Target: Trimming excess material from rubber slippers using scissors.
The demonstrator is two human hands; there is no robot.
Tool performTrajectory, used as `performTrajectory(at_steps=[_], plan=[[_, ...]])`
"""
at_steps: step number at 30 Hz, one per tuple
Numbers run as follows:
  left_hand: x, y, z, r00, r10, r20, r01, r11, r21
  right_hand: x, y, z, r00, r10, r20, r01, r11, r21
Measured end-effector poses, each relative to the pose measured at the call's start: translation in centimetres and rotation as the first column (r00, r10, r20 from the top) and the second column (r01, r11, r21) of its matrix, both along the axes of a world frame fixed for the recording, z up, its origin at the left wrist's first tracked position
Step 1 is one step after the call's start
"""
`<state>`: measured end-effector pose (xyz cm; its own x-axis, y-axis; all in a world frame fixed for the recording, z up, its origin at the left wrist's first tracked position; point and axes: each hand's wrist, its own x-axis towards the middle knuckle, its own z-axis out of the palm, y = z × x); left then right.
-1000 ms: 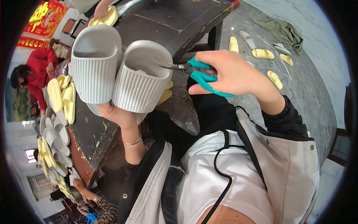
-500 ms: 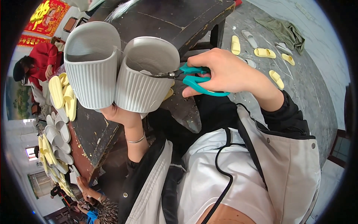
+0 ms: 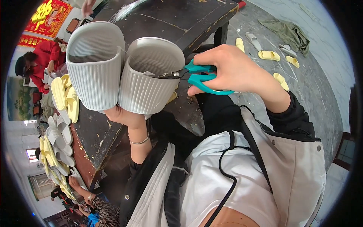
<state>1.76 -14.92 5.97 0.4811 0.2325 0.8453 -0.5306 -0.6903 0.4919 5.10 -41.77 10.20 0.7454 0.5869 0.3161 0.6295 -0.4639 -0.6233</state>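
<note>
A pair of grey ribbed slippers stands side by side in front of me, openings up. My left hand (image 3: 126, 118) is closed underneath, with the left slipper (image 3: 92, 83) and the right slipper (image 3: 145, 90) resting against it; most of its fingers are hidden behind them. In my right hand (image 3: 236, 72) is a pair of teal-handled snips (image 3: 204, 84), fingers wrapped round the handles. The dark blades reach in over the right slipper's opening rim, by a small pale scrap on its edge. Whether the tips touch the slipper cannot be made out.
A dark worn table (image 3: 162, 19) stands ahead, with a bundle of clear strands (image 3: 126, 10) on it. Yellow slippers (image 3: 58, 92) and grey slippers (image 3: 56, 138) pile up at the left. More slippers (image 3: 269, 55) and a green cloth (image 3: 287, 32) lie on the floor. A person in red (image 3: 47, 60) works far left.
Both my hands have shifted slightly right with the slippers and snips. Another person's hand has appeared at the top left, and a co-worker's arm at lower left has moved.
</note>
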Motion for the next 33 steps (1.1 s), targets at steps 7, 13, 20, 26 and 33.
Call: performTrajectory(at_steps=[7, 13, 20, 26, 33], plan=[[0.1, 0.2, -0.1, 0.999, 0.015, 0.048, -0.016, 0.999, 0.034, 0.2, -0.2, 0.2, 0.996, -0.015, 0.086, 0.019, 0.999, -0.044], [0.4, 0.5, -0.5, 0.996, 0.014, 0.092, -0.018, 0.999, 0.038, 0.4, -0.3, 0.2, 0.990, -0.041, 0.132, 0.050, 0.996, -0.068], [0.3, 0.2, -0.4, 0.997, 0.006, 0.074, -0.009, 0.999, 0.042, 0.3, -0.4, 0.1, 0.973, -0.073, 0.219, 0.087, 0.995, -0.054], [0.8, 0.6, -0.7, 0.996, -0.030, 0.090, 0.031, 0.999, -0.007, 0.3, -0.9, 0.6, 0.989, -0.147, -0.003, 0.147, 0.989, -0.025], [0.8, 0.3, -0.6, 0.993, -0.031, 0.112, 0.035, 0.999, -0.037, 0.0, -1.0, 0.1, 0.988, -0.143, 0.057, 0.143, 0.990, 0.013]])
